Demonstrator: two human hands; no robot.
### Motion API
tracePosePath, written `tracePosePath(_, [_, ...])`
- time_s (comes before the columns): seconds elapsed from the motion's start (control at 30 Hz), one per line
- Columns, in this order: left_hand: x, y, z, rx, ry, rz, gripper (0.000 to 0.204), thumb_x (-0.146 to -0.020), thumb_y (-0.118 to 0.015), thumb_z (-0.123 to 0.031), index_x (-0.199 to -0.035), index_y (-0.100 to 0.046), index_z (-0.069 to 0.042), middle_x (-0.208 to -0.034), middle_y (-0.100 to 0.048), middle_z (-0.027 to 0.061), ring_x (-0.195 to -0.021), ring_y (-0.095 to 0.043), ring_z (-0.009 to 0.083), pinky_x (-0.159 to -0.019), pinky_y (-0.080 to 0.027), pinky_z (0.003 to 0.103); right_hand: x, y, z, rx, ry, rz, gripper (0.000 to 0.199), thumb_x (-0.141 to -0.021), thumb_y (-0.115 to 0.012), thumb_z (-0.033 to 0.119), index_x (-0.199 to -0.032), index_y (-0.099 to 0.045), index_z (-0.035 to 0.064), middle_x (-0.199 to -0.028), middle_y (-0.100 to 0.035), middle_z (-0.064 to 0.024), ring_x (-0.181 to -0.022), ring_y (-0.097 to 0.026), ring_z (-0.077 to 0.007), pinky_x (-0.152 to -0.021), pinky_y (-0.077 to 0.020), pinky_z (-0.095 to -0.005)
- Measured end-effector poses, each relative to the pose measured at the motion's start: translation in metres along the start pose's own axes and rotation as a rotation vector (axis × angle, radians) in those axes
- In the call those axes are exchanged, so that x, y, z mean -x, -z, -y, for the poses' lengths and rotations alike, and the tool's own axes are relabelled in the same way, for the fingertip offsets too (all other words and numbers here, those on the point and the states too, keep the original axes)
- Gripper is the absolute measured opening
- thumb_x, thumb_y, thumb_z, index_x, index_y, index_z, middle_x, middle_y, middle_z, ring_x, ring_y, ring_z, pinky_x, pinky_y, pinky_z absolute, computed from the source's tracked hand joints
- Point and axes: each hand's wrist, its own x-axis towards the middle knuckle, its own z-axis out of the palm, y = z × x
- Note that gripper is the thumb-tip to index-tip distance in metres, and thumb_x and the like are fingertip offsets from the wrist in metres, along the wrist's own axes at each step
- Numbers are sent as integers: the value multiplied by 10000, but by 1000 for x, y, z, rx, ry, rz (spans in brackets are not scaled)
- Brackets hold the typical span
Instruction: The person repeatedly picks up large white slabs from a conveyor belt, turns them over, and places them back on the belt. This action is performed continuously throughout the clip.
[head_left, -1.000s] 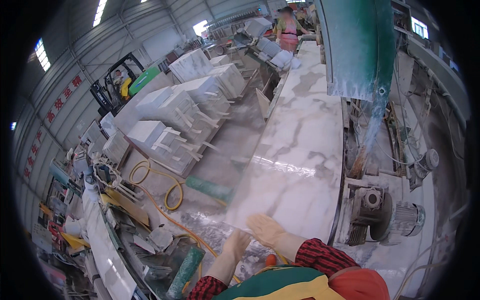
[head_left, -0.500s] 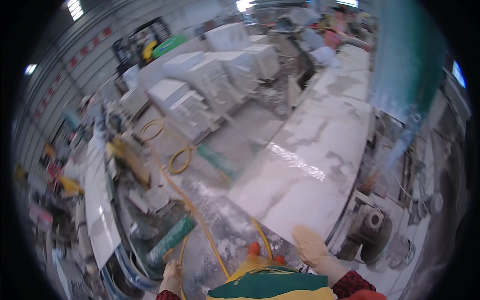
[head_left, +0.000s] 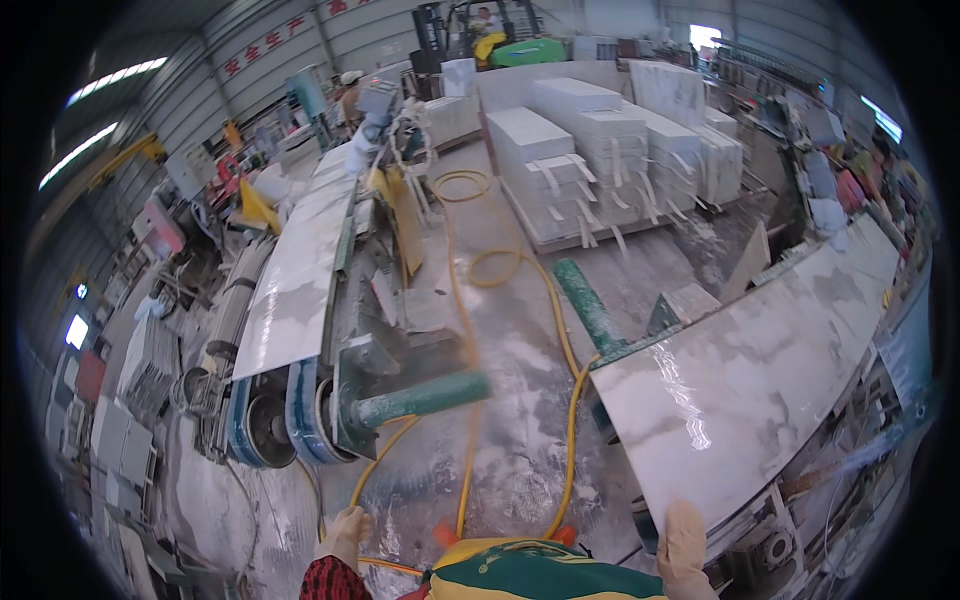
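Note:
A long white marble slab point(head_left: 745, 365) with grey veins lies on a roller stand to my right. My right hand point(head_left: 684, 545), in a pale cream glove, is at its near corner with fingers stretched out flat. Whether it touches the slab or hangs just beside it, I cannot tell. My left hand point(head_left: 343, 535), also gloved, hangs low at my left side with its fingers curled in; nothing shows in it. Close ahead of it runs a yellow hose point(head_left: 380, 462). Another pale slab point(head_left: 295, 265) rests on the blue-belted conveyor point(head_left: 308, 415) to the left.
Green cylinders point(head_left: 425, 395) jut from the machine frames on both sides of the walkway. Stacked white stone blocks point(head_left: 610, 140) stand on a pallet ahead. Behind them is a green forklift point(head_left: 525, 52) with a person in it. Yellow hoses loop over the wet floor point(head_left: 500, 425).
My view has swung left, bringing the left conveyor and forklift further into sight. The right slab now sits further right. My right hand stays by its near corner; my left remains low.

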Motion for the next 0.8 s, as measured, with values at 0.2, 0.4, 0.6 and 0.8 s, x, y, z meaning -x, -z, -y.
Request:
tracePosePath(0.2, [-39,35,30,101,-73,25,395,-1083,-599,-327,-1380,-650,-72,-1012,-714,33,-788,-652,156,-677,-539,304,3,-35,-4,153,-12,-85,651,-949,-609,90,-1578,-496,-31,-1563,-557,-322,-1450,-517,-534,-1254,-365,-620])
tracePosePath(0.4, [-72,79,81,240,3,50,337,-1073,-608,-323,-1254,-699,-54,-996,-710,22,-805,-633,124,-690,-505,299,-81,-73,129,19,161,-12,644,-897,-686,183,-1481,-579,-68,-1515,-587,-342,-1417,-531,-535,-1242,-375,-609])
tracePosePath(0.6, [-77,128,71,356,-29,-47,398,-1056,-625,-329,-1326,-704,-47,-991,-702,12,-805,-618,103,-690,-495,296,-167,-81,297,-40,402,314,484,-886,-723,250,-1288,-662,-13,-1246,-678,-237,-1215,-612,-427,-1063,-470,-523])
tracePosePath(0.8, [-136,203,105,10,-194,-46,604,-1107,-617,-396,-1579,-546,-26,-1355,-741,143,-1187,-718,231,-1008,-579,411,-235,-140,399,-52,662,270,475,-923,-722,288,-1287,-650,-9,-1357,-665,-232,-1273,-609,-405,-1115,-464,-510])
